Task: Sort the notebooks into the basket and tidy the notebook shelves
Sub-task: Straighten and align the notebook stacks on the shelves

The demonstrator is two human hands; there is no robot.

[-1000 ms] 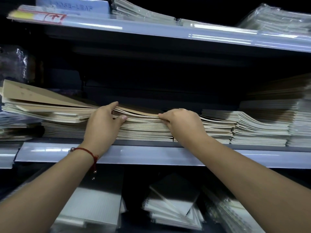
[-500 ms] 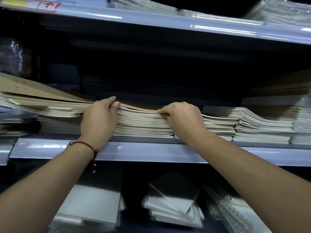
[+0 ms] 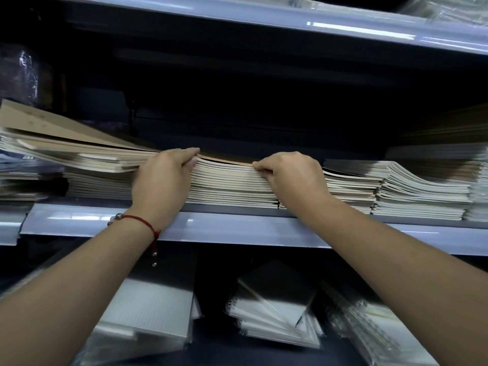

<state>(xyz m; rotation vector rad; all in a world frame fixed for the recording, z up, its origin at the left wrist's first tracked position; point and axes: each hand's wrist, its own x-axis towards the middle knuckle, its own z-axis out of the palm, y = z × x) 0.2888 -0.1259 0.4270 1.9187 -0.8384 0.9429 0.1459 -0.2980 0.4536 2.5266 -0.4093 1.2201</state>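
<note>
Where fingers pinch: notebks (mid-stack)

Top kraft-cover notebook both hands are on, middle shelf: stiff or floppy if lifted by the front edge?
Probably floppy: the top notebook is thin and already follows the bowed stack beneath. Likely light, since the left hand and right hand take only its edge. It may slide; neighbouring covers on the left have splayed upward.

dim | glare on shelf edge | blurred, bowed edges
</note>
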